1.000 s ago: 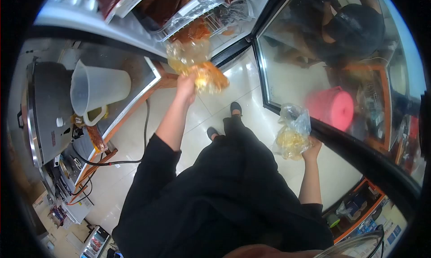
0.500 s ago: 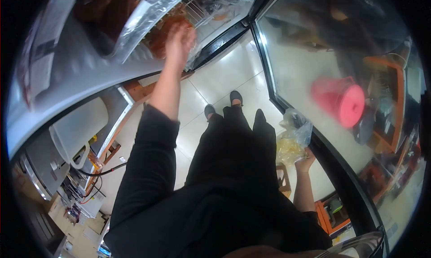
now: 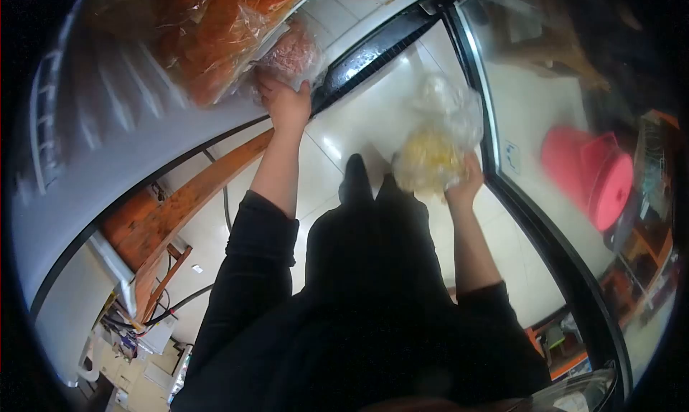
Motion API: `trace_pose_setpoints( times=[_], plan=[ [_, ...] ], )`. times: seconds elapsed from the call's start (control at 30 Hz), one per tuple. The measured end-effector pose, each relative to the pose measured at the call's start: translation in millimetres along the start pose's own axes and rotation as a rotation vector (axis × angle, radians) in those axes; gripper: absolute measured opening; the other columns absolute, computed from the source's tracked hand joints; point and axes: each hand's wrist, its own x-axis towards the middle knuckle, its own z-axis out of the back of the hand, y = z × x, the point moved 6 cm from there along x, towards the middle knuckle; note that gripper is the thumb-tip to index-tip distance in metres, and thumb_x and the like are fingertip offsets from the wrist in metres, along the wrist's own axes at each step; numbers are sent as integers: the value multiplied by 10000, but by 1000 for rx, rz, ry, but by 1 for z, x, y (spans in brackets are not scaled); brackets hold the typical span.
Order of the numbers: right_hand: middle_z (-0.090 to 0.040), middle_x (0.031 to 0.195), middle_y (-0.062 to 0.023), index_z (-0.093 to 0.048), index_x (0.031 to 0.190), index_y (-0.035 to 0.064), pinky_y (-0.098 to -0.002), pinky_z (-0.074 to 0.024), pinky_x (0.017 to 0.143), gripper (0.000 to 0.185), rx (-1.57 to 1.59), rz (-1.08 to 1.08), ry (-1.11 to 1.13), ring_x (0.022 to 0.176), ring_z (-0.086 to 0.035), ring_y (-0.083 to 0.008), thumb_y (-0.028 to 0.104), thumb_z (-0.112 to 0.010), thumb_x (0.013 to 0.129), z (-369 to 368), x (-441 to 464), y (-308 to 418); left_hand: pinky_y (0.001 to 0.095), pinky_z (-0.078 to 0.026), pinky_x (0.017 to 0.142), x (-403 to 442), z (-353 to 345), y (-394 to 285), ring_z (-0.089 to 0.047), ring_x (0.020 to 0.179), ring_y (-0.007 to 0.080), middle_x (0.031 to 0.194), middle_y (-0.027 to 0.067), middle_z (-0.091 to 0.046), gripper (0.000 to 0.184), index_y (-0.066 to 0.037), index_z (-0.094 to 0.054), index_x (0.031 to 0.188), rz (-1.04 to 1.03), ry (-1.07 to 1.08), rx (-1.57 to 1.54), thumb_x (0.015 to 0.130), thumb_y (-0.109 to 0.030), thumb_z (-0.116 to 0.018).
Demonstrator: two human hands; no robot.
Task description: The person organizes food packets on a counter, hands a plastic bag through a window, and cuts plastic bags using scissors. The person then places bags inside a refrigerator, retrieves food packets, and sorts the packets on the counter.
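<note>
My left hand [image 3: 288, 105] reaches inside an open refrigerator. Its fingers curl around the lower edge of a clear plastic bag of pinkish food that looks like minced meat [image 3: 291, 53], with the thumb up along the bag's side. Just left of that lies a larger clear bag of orange food [image 3: 230, 39]. Over the floor, my right hand [image 3: 466, 182] grips a clear plastic bag of yellow food [image 3: 430, 157]. The bag's loose top puffs upward and is blurred. What the yellow pieces are, I cannot make out.
The refrigerator's glass door [image 3: 520, 146] stands open at right, its dark frame close to my right hand. Through the glass shows a pink lidded bucket [image 3: 592, 175]. A wooden frame [image 3: 194, 197] and a black cable [image 3: 190, 297] are at lower left.
My right hand has lifted the yellow bag up and leftward, away from the door frame. My left hand, previously fingers up at the shelf, now grasps the pinkish bag. The view has shifted.
</note>
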Motion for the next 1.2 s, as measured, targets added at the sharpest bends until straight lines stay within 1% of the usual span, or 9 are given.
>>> trace_pose_setpoints(
  times=[0.07,0.2,0.27,0.4,0.57,0.77,0.93,1.03,1.2],
  plan=[
    [-636,911,-158,-641,874,-12,-346,-472,782,263,6,54,77,861,-617,-306,1,-660,613,-42,44,-21,439,-392,975,4,-8,-2,-433,1181,442,1207,371,-420,887,78,-134,1364,164,184,-181,764,-275,-684],
    [-660,898,-122,-648,823,8,-374,-465,779,233,-124,377,443,874,-614,-316,-37,-631,596,-113,107,-25,446,-446,901,8,-31,9,-538,1056,420,1166,310,-499,772,29,-238,1353,59,69,43,790,-296,-655],
    [-671,886,-69,-648,779,39,-391,-446,794,210,-243,465,621,870,-610,-308,-55,-604,596,-142,119,-10,456,-448,871,5,-31,12,-553,1015,383,1086,240,-560,587,-8,-385,1276,115,38,-97,804,-253,-632],
    [-635,813,-94,-581,967,99,-388,-442,738,431,-313,676,715,798,-592,-325,-88,-559,579,-201,118,0,445,-440,815,-10,-23,3,-573,910,313,952,115,-617,241,-76,-615,1019,-212,-180,-107,785,-131,-591],
    [-642,856,-89,-341,1368,254,-415,-471,666,846,-328,666,812,777,-608,-325,-77,-551,618,-236,106,68,395,-422,779,-25,-21,-4,-570,819,279,850,73,-617,165,-98,-604,857,-358,-183,-107,717,-27,-555],
    [-655,884,-122,-295,1393,264,-428,-499,642,748,-447,995,827,767,-643,-324,58,-559,725,-292,97,107,443,-411,759,-24,-19,1,-565,808,304,845,102,-622,189,-78,-532,914,-344,-92,-140,734,-21,-537],
    [-656,886,-133,-561,1136,171,-434,-501,692,424,-715,813,747,836,-636,-323,101,-565,717,-310,124,84,471,-414,783,-27,-12,4,-572,849,340,835,132,-627,217,-55,-546,982,-292,-99,-49,766,-68,-526],
    [-658,858,-141,-640,993,132,-434,-504,706,299,-803,765,643,839,-635,-326,95,-548,712,-286,147,75,472,-410,866,-14,-26,8,-557,980,356,978,182,-615,322,-16,-542,1099,-205,202,232,791,-109,-514],
    [-651,891,-155,-644,968,114,-434,-502,725,282,-852,608,541,853,-628,-330,80,-525,715,-243,165,77,480,-400,929,21,-41,16,-473,1107,421,1233,182,-507,499,-67,-473,1262,-353,-297,189,776,-135,-564]
  ],
)
